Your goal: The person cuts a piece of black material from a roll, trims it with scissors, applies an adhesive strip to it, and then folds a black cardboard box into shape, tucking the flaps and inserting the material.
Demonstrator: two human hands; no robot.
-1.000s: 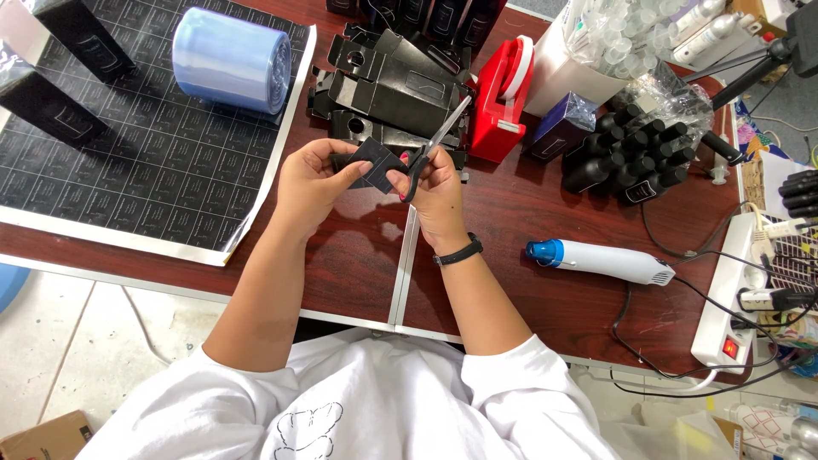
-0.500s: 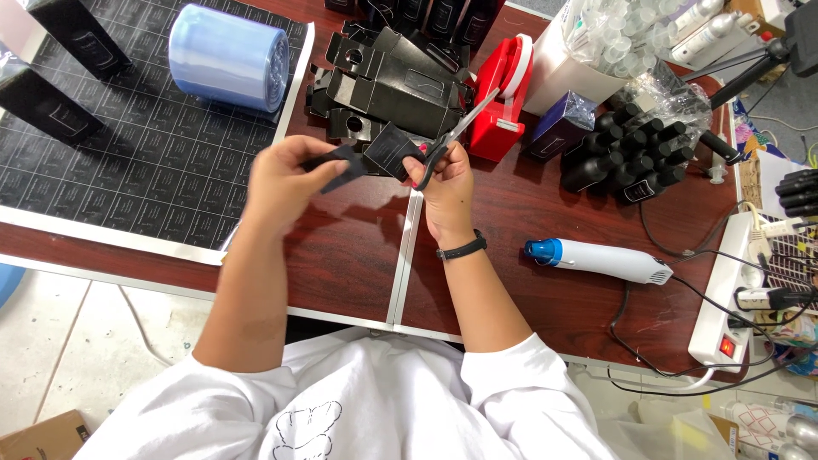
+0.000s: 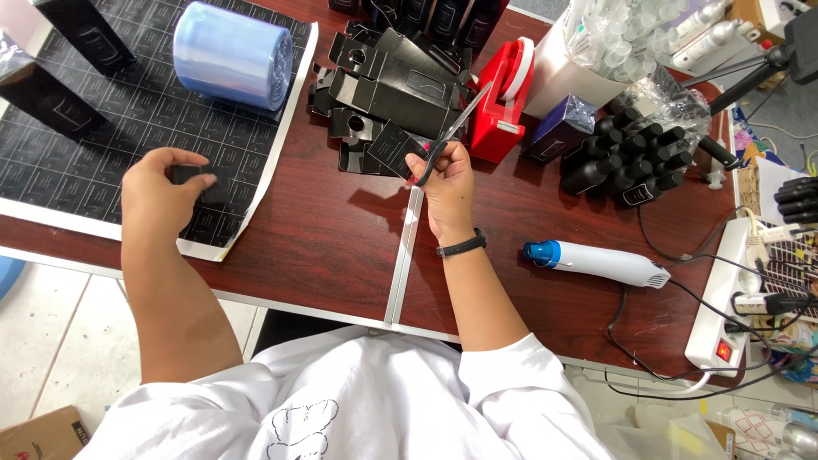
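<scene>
My left grip [image 3: 162,200] sits on the label sheet [image 3: 102,136] at the bench's [image 3: 324,247] left; film roll [image 3: 232,55] behind it on the sheet. Right grip [image 3: 447,183] w/ scissors [image 3: 452,136] mid-bench, box pile [image 3: 383,94] behind, tape dispenser [image 3: 507,98] right of pile, heat gun [image 3: 596,262] far right.

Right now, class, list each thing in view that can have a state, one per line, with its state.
Left hand: curled over a small black piece, on the black printed sheet.
Right hand: gripping the scissors, with a black card at its fingertips.
Scissors: blades look shut, pointing up and away.
Film roll: lying on its side.
Heat gun: lying flat, untouched.
Power strip: switch lit red.
</scene>
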